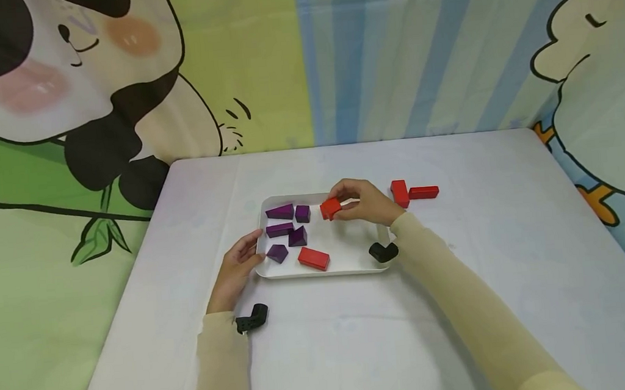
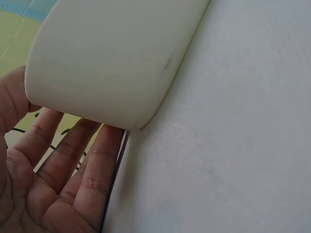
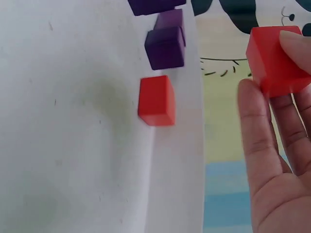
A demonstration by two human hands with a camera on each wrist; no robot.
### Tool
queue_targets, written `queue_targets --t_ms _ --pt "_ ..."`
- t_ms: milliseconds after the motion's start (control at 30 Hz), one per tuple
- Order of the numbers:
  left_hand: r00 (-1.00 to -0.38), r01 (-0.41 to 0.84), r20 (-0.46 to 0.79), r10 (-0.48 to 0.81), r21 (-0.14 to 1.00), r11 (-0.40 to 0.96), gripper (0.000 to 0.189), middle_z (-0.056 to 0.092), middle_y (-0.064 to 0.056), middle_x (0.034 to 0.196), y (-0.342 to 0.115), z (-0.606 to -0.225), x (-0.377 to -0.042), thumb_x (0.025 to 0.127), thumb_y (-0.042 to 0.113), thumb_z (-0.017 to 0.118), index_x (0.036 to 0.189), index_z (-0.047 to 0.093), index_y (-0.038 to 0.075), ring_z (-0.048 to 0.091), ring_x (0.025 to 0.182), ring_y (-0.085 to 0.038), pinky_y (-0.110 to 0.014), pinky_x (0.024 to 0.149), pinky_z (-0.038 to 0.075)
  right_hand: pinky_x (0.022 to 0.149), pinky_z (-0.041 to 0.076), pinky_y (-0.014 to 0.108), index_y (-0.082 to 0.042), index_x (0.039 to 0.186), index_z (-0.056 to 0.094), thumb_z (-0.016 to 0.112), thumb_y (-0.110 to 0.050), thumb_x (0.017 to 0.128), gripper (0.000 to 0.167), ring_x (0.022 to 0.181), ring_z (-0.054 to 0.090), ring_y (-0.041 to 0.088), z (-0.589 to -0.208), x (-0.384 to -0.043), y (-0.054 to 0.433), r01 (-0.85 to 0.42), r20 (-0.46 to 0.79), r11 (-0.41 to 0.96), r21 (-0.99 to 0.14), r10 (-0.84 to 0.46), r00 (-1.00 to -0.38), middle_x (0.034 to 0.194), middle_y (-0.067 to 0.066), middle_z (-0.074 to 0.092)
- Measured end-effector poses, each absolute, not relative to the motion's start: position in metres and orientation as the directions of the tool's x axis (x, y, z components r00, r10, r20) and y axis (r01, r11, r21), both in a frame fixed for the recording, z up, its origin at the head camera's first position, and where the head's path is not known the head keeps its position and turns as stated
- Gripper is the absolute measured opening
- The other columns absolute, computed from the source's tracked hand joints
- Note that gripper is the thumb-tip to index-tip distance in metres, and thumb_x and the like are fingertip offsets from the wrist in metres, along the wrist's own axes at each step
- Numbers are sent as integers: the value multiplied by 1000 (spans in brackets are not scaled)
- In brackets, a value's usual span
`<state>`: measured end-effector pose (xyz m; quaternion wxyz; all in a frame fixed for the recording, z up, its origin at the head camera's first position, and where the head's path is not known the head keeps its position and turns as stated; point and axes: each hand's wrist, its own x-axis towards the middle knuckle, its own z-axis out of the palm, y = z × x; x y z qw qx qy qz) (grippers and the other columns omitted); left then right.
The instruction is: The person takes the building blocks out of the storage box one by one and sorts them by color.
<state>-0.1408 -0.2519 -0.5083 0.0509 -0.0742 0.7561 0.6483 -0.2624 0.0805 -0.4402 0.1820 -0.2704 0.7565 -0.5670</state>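
The right hand (image 1: 365, 203) pinches a boxy, red, plastic-looking block (image 3: 274, 60) over the rectangular white tray (image 1: 349, 247), near its far edge; the left hand (image 1: 235, 274) grips its left edge. Likely placing; next calls for lowering, then release.

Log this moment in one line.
right hand: holds red block over white tray | left hand: holds tray's left end | in tray: purple blocks, red blocks | right of tray: two more red blocks

Hangs near the head view's centre as a plain red block (image 3: 267, 60), pinched over a shallow, round-cornered white tray (image 1: 324, 274).
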Motion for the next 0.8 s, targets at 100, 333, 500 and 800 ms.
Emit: queue_targets --t_ms 100,333,500,800 --pt "-981 -191 -184 -58 968 162 59 46 -16 167 -253 -508 -140 101 -1 63 159 52 5 44 151 -31 -37 126 36 98 61 31 5 126 67 80 7 92 37 120 64 33 -436 -259 92 -183 48 173 -968 -585 -810 129 19 68" --pt "-977 -211 -203 -63 963 166 59 45 -15 168 -255 -506 -137 103 0 63 160 51 6 42 152 -31 -46 129 31 94 62 30 8 134 62 79 9 92 45 121 64 32 -430 -254 127 -145 59 129 -981 -511 -858 135 21 64" --pt "-976 -217 -209 -66 961 173 59 45 -16 167 -252 -506 -139 103 -1 63 160 51 6 43 152 -31 -46 129 31 90 63 30 7 131 65 78 8 92 42 111 70 29 -430 -254 160 -129 54 141 -982 -443 -895 130 15 67" --pt "-975 -223 -217 -52 961 167 59 43 -13 169 -250 -505 -140 104 1 64 161 49 6 41 153 -27 -36 128 33 90 62 26 1 128 68 84 -2 94 38 115 68 15 -435 -258 221 -123 58 195 -973 -309 -949 122 -3 73"
